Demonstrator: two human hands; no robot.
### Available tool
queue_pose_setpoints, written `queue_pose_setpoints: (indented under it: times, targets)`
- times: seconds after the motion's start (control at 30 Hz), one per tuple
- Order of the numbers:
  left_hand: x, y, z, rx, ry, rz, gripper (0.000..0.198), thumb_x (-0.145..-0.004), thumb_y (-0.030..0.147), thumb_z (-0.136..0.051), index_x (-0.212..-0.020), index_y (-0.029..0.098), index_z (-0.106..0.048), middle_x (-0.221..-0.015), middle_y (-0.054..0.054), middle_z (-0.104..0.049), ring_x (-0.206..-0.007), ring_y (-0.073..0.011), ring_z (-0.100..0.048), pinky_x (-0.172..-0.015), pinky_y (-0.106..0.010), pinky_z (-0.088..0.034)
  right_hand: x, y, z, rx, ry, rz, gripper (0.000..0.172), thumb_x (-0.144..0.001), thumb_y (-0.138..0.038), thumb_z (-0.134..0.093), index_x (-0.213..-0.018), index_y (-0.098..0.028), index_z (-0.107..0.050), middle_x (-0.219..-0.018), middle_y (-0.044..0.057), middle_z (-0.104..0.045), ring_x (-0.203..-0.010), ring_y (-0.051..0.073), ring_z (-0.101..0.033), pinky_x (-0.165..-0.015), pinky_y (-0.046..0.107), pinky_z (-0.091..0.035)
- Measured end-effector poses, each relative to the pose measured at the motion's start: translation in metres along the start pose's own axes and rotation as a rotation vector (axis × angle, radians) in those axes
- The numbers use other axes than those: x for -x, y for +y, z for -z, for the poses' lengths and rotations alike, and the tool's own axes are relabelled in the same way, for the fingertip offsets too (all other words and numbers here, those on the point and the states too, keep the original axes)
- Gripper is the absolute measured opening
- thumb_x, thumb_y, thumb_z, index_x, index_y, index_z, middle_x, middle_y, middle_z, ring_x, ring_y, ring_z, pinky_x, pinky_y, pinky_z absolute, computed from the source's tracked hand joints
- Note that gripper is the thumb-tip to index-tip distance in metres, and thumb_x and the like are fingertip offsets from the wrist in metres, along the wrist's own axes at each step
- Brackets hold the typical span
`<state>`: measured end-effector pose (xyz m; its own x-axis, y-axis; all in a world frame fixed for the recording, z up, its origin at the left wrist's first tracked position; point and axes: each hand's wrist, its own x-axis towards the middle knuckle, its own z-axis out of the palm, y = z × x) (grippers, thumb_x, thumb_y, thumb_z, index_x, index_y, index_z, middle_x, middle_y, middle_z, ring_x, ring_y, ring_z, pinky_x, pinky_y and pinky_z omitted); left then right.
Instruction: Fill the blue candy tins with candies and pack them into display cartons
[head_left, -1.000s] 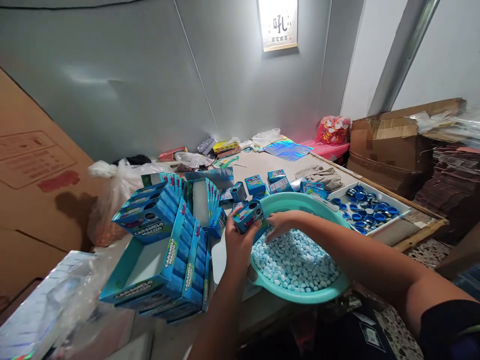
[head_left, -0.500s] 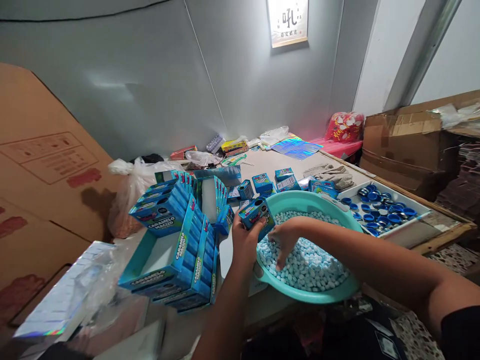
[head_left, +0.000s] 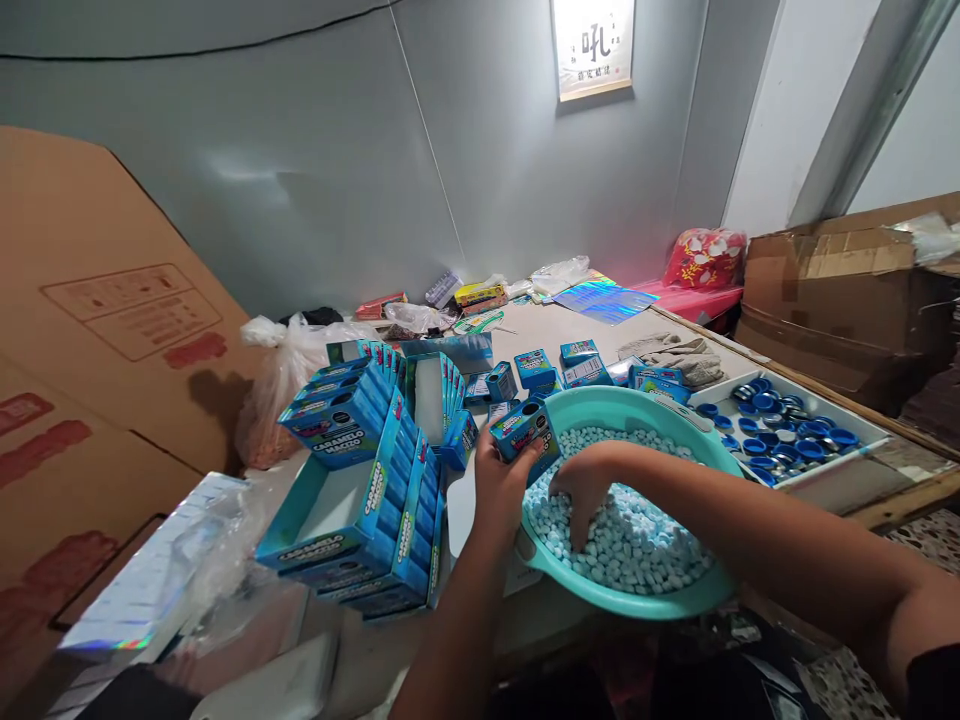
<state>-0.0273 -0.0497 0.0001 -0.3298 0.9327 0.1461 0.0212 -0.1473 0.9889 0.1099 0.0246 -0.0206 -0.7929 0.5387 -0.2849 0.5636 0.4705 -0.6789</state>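
Note:
My left hand [head_left: 504, 482] is closed around a small blue candy box [head_left: 523, 436], tilted at the near-left rim of a turquoise basin [head_left: 637, 606]. The basin holds a heap of pale blue and white candies [head_left: 645, 550]. My right hand [head_left: 586, 488] reaches down into the candies, its visible fingers apart and their tips partly buried. The box in my left hand is just above and left of my right hand. To the left, display boxes [head_left: 315, 549] with "Caramelo Macizo" lettering are stacked, some filled with small blue boxes.
Several small blue boxes [head_left: 587, 372] lie behind the basin, near grey gloves [head_left: 679, 355]. A white tray [head_left: 844, 468] of blue lids [head_left: 814, 428] stands at the right. Plastic bags [head_left: 277, 400] and a large cardboard sheet [head_left: 97, 330] are at the left.
The whole view has shifted slightly, so things appear further right. My right hand has sunk deeper into the candies with its fingers lower. My left hand keeps hold of the candy box.

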Motion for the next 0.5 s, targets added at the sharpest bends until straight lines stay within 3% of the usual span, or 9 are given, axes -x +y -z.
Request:
queue_pose_setpoints:
  times: [0.03, 0.1, 0.2, 0.33, 0.5]
  targets:
    - [0.0, 0.0, 0.0, 0.005, -0.002, 0.001, 0.056, -0.066, 0.034, -0.086, -0.116, 0.018, -0.065, -0.109, -0.005, -0.076, -0.1, -0.0195, -0.072, -0.09, -0.028, -0.057, 0.003, -0.003, 0.002, 0.006, -0.128, -0.055, 0.054, -0.029, -0.034, -0.099, -0.065, -0.019, -0.062, -0.05, -0.008, -0.055, -0.034, 0.012, -0.048, -0.036, 0.022, -0.038]
    - [0.001, 0.001, -0.001, 0.001, -0.004, -0.002, 0.055, -0.067, 0.034, -0.086, -0.116, 0.018, -0.065, -0.109, -0.005, -0.076, -0.101, -0.0193, -0.072, -0.091, -0.028, -0.056, 0.007, -0.007, 0.007, -0.009, -0.212, -0.121, 0.041, -0.047, -0.024, -0.094, -0.065, -0.019, -0.058, -0.049, -0.008, -0.053, -0.032, 0.012, -0.047, -0.034, 0.021, -0.034]
    - [0.001, 0.001, -0.001, -0.001, -0.01, -0.007, 0.057, -0.067, 0.034, -0.086, -0.117, 0.019, -0.065, -0.11, -0.005, -0.076, -0.102, -0.0192, -0.072, -0.092, -0.028, -0.056, 0.012, -0.005, 0.015, -0.057, -0.151, -0.162, 0.024, -0.064, -0.011, -0.082, -0.071, -0.018, -0.06, -0.05, -0.007, -0.055, -0.033, 0.014, -0.051, -0.034, 0.021, -0.036]
    - [0.001, -0.001, -0.001, -0.002, -0.015, -0.014, 0.059, -0.067, 0.035, -0.086, -0.119, 0.019, -0.064, -0.11, -0.005, -0.076, -0.101, -0.019, -0.071, -0.091, -0.028, -0.055, 0.016, 0.007, 0.031, -0.115, -0.108, -0.165, 0.009, -0.078, -0.011, -0.073, -0.076, -0.015, -0.066, -0.059, 0.0, -0.064, -0.043, 0.017, -0.061, -0.04, 0.022, -0.045]
    - [0.0, 0.0, -0.001, -0.01, -0.016, -0.01, 0.061, -0.066, 0.035, -0.086, -0.12, 0.019, -0.063, -0.11, -0.005, -0.075, -0.102, -0.0198, -0.071, -0.091, -0.028, -0.055, 0.024, 0.02, 0.054, -0.155, 0.118, -0.153, 0.003, -0.086, -0.014, -0.067, -0.085, -0.015, -0.069, -0.071, 0.002, -0.068, -0.046, 0.013, -0.06, -0.041, 0.02, -0.046]
